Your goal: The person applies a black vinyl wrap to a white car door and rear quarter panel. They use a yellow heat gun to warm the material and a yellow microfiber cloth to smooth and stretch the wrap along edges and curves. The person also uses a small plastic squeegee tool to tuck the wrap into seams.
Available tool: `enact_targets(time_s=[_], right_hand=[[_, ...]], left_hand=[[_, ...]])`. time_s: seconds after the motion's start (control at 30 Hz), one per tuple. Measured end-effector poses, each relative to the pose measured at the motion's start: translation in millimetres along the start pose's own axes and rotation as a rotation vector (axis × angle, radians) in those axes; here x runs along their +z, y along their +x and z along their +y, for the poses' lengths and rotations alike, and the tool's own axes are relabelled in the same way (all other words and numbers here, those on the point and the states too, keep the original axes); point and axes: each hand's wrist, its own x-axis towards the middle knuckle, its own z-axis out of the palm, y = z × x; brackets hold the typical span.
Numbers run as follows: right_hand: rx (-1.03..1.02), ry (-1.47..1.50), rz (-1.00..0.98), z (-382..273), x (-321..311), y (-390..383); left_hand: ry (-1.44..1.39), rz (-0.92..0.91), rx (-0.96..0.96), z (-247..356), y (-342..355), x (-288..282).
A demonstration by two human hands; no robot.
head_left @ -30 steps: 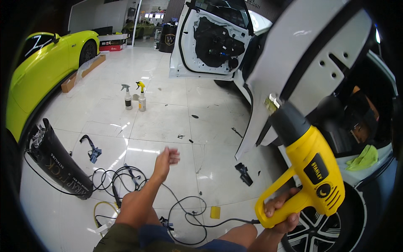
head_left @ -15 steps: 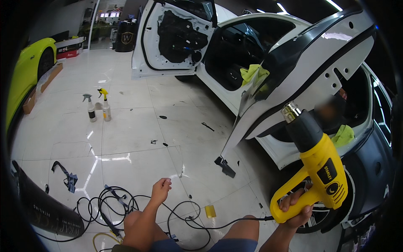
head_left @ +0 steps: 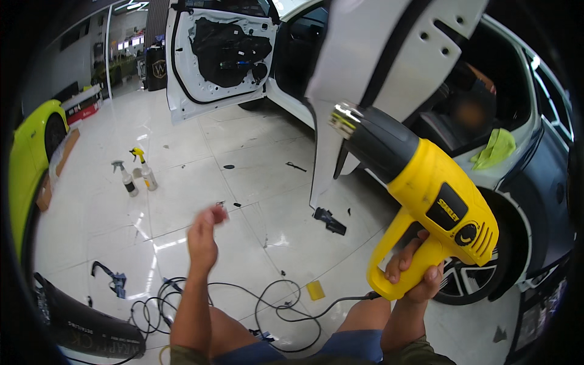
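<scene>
Sprayers (head_left: 148, 176) stand left of near white door (head_left: 359, 48); left hand (head_left: 204, 240), left of it too, blurred, can't tell whether fingers meet; heat gun (head_left: 420, 182) before door, clamped in right hand (head_left: 427, 287), nozzle (head_left: 345, 118) now swung left, apparently aimed across door.

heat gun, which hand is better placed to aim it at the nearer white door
Probably the right hand: it grips the heat gun, which overlaps the door in view; left hand looks empty.
</scene>
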Motion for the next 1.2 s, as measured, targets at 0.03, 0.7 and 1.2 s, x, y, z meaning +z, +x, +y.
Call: enact_targets(time_s=[0.03, 0.7, 1.2], right_hand=[[0.003, -0.015, -0.051, 1, -10, 0], [0.184, 0.255, -0.037, 10, -59, 9], [0.269, 0.447, -0.019, 33, -107, -1]], left_hand=[[0.04, -0.022, 0.136, 32, 20, 8], [0.472, -0.084, 0.548, 194, 83, 122], [0.449, 0.085, 0.344, 193, 87, 141]])
